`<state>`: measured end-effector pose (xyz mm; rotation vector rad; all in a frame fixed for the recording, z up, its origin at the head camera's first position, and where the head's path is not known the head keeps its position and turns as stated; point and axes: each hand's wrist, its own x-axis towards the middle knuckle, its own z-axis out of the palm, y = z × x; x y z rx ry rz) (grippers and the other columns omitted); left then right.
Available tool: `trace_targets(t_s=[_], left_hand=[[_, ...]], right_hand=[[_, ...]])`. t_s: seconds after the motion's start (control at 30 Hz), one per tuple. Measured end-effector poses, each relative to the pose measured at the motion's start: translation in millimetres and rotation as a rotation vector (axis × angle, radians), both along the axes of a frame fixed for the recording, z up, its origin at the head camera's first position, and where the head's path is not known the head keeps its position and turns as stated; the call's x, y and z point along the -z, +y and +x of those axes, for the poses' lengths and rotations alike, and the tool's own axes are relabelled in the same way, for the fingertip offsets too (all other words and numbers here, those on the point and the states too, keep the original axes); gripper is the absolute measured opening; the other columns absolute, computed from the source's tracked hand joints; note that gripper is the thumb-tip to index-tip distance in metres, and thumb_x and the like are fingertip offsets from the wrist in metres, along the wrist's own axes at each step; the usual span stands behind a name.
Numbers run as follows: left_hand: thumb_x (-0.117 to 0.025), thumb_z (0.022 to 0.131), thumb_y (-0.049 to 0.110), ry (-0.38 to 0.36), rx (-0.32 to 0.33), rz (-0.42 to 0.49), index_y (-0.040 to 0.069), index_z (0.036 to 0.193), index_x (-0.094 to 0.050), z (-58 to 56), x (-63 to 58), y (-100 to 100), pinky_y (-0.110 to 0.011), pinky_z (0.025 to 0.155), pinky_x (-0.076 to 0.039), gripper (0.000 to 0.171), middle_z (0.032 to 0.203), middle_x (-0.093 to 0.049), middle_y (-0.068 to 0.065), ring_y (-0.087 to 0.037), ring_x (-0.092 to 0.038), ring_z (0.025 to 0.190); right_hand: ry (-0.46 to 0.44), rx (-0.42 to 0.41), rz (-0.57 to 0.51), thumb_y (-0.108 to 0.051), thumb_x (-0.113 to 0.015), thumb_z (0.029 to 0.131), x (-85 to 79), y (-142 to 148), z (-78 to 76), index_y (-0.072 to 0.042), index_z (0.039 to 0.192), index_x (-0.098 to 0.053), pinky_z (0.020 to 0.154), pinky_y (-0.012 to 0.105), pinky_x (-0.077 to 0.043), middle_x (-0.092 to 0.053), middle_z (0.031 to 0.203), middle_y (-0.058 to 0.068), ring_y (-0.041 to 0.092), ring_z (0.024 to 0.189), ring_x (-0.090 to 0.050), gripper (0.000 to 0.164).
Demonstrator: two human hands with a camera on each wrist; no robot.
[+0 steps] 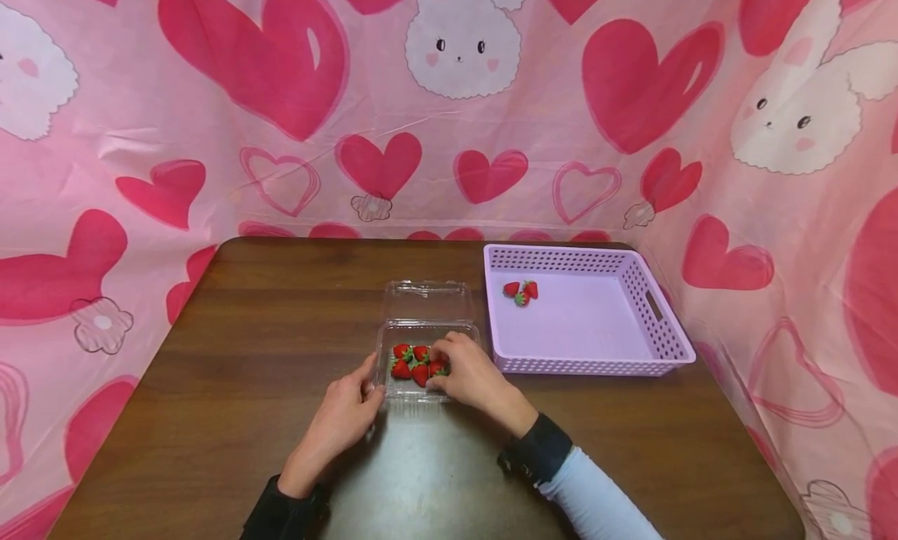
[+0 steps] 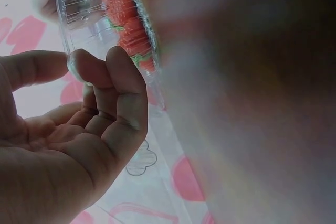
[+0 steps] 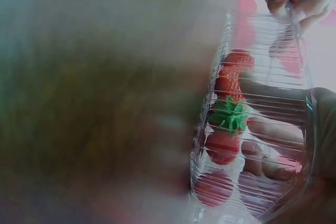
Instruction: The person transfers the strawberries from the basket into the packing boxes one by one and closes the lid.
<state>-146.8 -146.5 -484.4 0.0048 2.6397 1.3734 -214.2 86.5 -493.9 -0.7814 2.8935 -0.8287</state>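
A clear plastic clamshell box [image 1: 410, 396] lies on the table with its lid folded back, several red strawberries [image 1: 401, 368] with green leaves inside. My left hand [image 1: 347, 404] pinches the box's near left rim between thumb and fingers; the left wrist view shows this hand [image 2: 79, 124] at the ribbed wall. Reaching over the right side, my right hand [image 1: 477, 376] has its thumb and fingers around a strawberry [image 1: 436, 367] at the right end of the group. Through the box wall in the right wrist view, its fingers [image 3: 275, 129] appear beside the berries.
To the right of the box stands a lilac perforated basket [image 1: 589, 322] with a few strawberries [image 1: 522, 298] near its left wall. The transparent lid [image 1: 428, 300] lies toward the back of the brown wooden table [image 1: 281, 314]. A pink cloth with hearts and rabbits [image 1: 379, 111] surrounds the table.
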Motion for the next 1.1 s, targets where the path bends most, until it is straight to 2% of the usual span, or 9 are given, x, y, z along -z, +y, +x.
trace_targets(t_s=[0.13,0.33,0.53,0.83,1.0,1.1], left_hand=[[-0.065,0.1,0.01,0.007,-0.005,-0.004,0.006,0.166,-0.031,-0.2,0.5,1.1,-0.029,0.051,-0.043,0.074,0.079,-0.052,-0.007,-0.02,-0.049,0.059],[-0.065,0.1,0.01,0.023,0.004,-0.038,0.004,0.161,-0.043,-1.0,-0.1,2.2,-0.029,0.052,-0.04,0.064,0.076,-0.051,-0.006,-0.019,-0.048,0.06],[-0.064,0.101,0.01,0.004,0.003,-0.021,0.004,0.161,-0.043,-0.8,-1.0,2.3,-0.028,0.052,-0.042,0.064,0.075,-0.052,-0.006,-0.02,-0.049,0.059],[-0.061,0.102,0.009,0.013,0.019,-0.014,0.005,0.161,-0.041,1.3,-0.4,2.4,-0.028,0.049,-0.04,0.063,0.071,-0.051,-0.005,-0.019,-0.048,0.054],[-0.058,0.103,0.007,0.0,0.029,-0.002,0.004,0.162,-0.039,4.8,-1.7,2.6,-0.029,0.05,-0.043,0.062,0.071,-0.049,-0.005,-0.02,-0.05,0.055],[-0.058,0.103,0.007,0.019,0.032,-0.011,0.002,0.161,-0.04,6.0,-2.6,3.5,-0.029,0.049,-0.042,0.061,0.071,-0.05,-0.004,-0.018,-0.049,0.054]], right_hand=[[0.0,0.01,-0.044,-0.029,-0.094,0.08,2.1,1.3,1.3,-0.014,0.099,-0.073,0.081,0.035,-0.052,-0.055,0.092,-0.004,0.018,0.088,-0.054,0.032],[0.006,-0.014,-0.043,-0.029,-0.09,0.084,1.8,2.6,0.8,-0.013,0.098,-0.073,0.079,0.035,-0.051,-0.053,0.09,-0.004,0.018,0.087,-0.054,0.027],[0.033,-0.059,-0.047,-0.027,-0.085,0.09,-1.2,5.1,0.8,-0.01,0.097,-0.073,0.074,0.032,-0.049,-0.054,0.087,-0.003,0.016,0.082,-0.054,0.022],[0.063,-0.082,-0.115,-0.015,-0.079,0.094,-19.5,8.6,0.3,-0.009,0.099,-0.074,0.07,0.03,-0.051,-0.063,0.092,-0.001,0.014,0.078,-0.058,0.009],[0.069,-0.068,-0.133,-0.01,-0.078,0.094,-32.8,12.1,-0.7,-0.007,0.101,-0.075,0.071,0.032,-0.054,-0.064,0.093,0.001,0.017,0.081,-0.063,0.009],[0.068,-0.055,-0.139,-0.007,-0.078,0.093,-38.5,15.1,-2.3,-0.005,0.103,-0.075,0.074,0.033,-0.056,-0.064,0.093,0.001,0.019,0.084,-0.065,0.01]])
